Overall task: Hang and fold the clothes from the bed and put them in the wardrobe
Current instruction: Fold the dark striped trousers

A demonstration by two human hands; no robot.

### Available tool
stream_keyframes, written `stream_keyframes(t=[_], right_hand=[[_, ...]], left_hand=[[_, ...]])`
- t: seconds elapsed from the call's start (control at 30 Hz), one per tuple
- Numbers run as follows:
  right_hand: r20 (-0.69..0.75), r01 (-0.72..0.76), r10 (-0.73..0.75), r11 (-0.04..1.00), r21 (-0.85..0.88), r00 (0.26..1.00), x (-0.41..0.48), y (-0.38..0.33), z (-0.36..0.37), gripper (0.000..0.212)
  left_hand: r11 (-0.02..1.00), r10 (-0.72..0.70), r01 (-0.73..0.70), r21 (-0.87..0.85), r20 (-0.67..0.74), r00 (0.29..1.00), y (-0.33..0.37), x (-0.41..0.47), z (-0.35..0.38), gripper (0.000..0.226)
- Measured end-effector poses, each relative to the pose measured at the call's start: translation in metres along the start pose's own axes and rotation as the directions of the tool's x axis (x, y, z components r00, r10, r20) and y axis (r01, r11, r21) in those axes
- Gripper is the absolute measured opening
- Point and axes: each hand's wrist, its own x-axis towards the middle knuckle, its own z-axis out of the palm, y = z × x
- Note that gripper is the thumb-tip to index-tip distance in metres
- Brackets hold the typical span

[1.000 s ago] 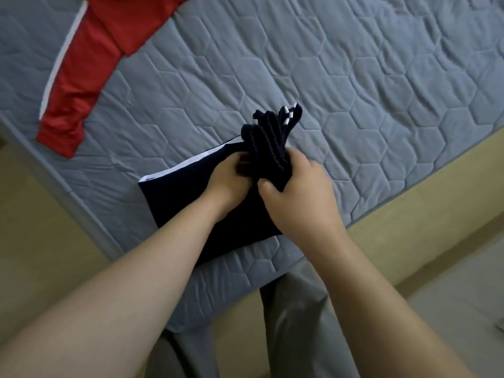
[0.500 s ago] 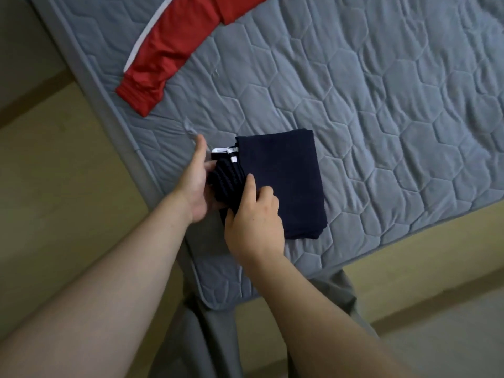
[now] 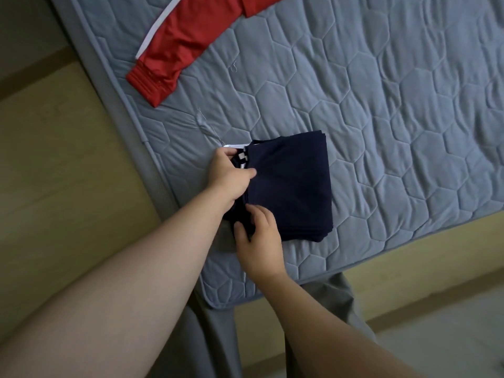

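The folded navy garment (image 3: 291, 186) is lying flat on the grey quilted bed (image 3: 395, 118), near the mattress corner closest to the person; the left hand (image 3: 231, 177) is gripping its 9 o'clock edge, fingers (image 3: 226, 155) curling round the bunched fabric with white stripes and thumb pressing on top; the right hand (image 3: 260, 236) is pinching the 7 o'clock corner, its fingers bending over the cloth. A red garment (image 3: 174, 55) with a white stripe is lying at 11 o'clock from the navy one, well apart, its cuff reaching toward the mattress edge.
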Motion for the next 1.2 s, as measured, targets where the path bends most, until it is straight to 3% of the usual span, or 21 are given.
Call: stream_keyframes(t=[0.07, 0.1, 0.17, 0.23, 0.27, 0.33, 0.4, 0.5, 0.57, 0.67, 0.8, 0.9, 1.03, 1.2], right_hand=[[0.001, -0.240, 0.244, 0.953, 0.185, 0.970, 0.006, -0.003, -0.005, 0.025], [0.042, -0.399, 0.407, 0.863, 0.310, 0.913, 0.008, -0.005, -0.008, 0.032], [0.261, -0.683, 0.649, 0.566, 0.462, 0.714, 0.013, -0.004, -0.010, 0.050], [0.507, -0.838, 0.693, 0.275, 0.471, 0.513, 0.015, -0.003, -0.008, 0.070], [0.596, -0.861, 0.666, 0.146, 0.487, 0.450, 0.017, -0.003, -0.007, 0.079], [0.680, -0.849, 0.611, -0.023, 0.527, 0.406, 0.019, -0.003, -0.003, 0.089], [0.688, -0.812, 0.587, -0.086, 0.578, 0.428, 0.020, 0.001, 0.004, 0.104], [0.669, -0.742, 0.558, -0.135, 0.657, 0.491, 0.011, 0.003, 0.019, 0.119], [0.656, -0.723, 0.578, -0.156, 0.673, 0.486, -0.007, -0.005, 0.024, 0.122], [0.719, -0.762, 0.491, -0.156, 0.628, 0.492, -0.037, -0.039, 0.017, 0.128], [0.804, -0.870, 0.361, 0.042, 0.492, 0.472, -0.074, -0.115, -0.004, 0.128], [0.789, -0.841, 0.292, 0.204, 0.500, 0.540, -0.097, -0.187, -0.016, 0.126], [0.774, -0.748, 0.092, 0.349, 0.565, 0.627, -0.147, -0.297, -0.016, 0.129], [0.712, -0.656, -0.256, 0.276, 0.702, 0.654, -0.227, -0.423, -0.009, 0.131]], left_hand=[[1.000, -0.003, 0.006, 0.024, -0.098, 0.995, -0.006, 0.010, -0.004, 0.063], [0.998, -0.028, 0.035, 0.050, -0.144, 0.989, -0.009, 0.014, -0.005, 0.070], [0.987, -0.153, 0.160, 0.034, -0.143, 0.978, -0.012, 0.017, -0.009, 0.080], [0.954, -0.293, 0.293, -0.064, 0.013, 0.956, -0.012, 0.014, -0.012, 0.069], [0.933, -0.337, 0.345, -0.104, 0.092, 0.937, -0.013, 0.011, -0.014, 0.063], [0.907, -0.368, 0.392, -0.155, 0.163, 0.915, -0.015, 0.006, -0.018, 0.055], [0.906, -0.362, 0.386, -0.173, 0.156, 0.919, -0.016, 0.004, -0.019, 0.042], [0.911, -0.347, 0.366, -0.189, 0.128, 0.929, -0.011, -0.004, -0.018, 0.040], [0.928, -0.303, 0.313, -0.203, 0.076, 0.950, -0.006, -0.016, -0.018, 0.042], [0.961, -0.210, 0.208, -0.184, 0.006, 0.978, 0.019, -0.051, -0.029, 0.036], [0.984, -0.071, 0.049, -0.173, -0.122, 0.990, 0.071, -0.107, -0.084, 0.036], [0.969, 0.024, -0.081, -0.235, -0.235, 0.972, 0.117, -0.151, -0.150, 0.038], [0.879, 0.147, -0.296, -0.374, -0.378, 0.914, 0.182, -0.226, -0.248, 0.039], [0.687, 0.273, -0.515, -0.512, -0.474, 0.837, 0.239, -0.316, -0.358, 0.040]])
